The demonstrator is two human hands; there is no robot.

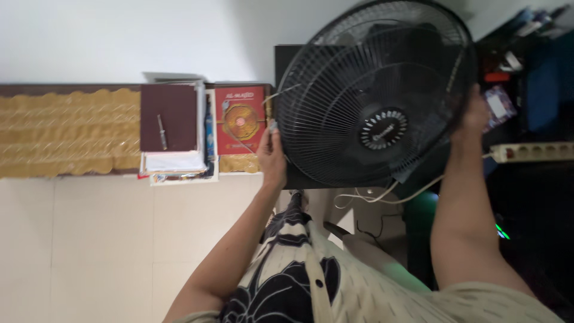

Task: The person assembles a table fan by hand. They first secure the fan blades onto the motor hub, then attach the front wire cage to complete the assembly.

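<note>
Right now your left hand (272, 157) grips the rim of the round black wire-grille electric fan (375, 96) at its left edge, fingers curled snugly around the outer ring. Your right hand (472, 116) clasps the opposite edge of the same rim, though how tightly its fingers wrap behind the cage cannot be told. So the fan hangs between both hands, held up in front of a dark cabinet (287, 60). Just beside your left hand lies a red hardcover book with a gold medallion (240, 119), next to a maroon book (168, 116) topping a paper stack. A white power strip (532, 151) sits near your right forearm.
</note>
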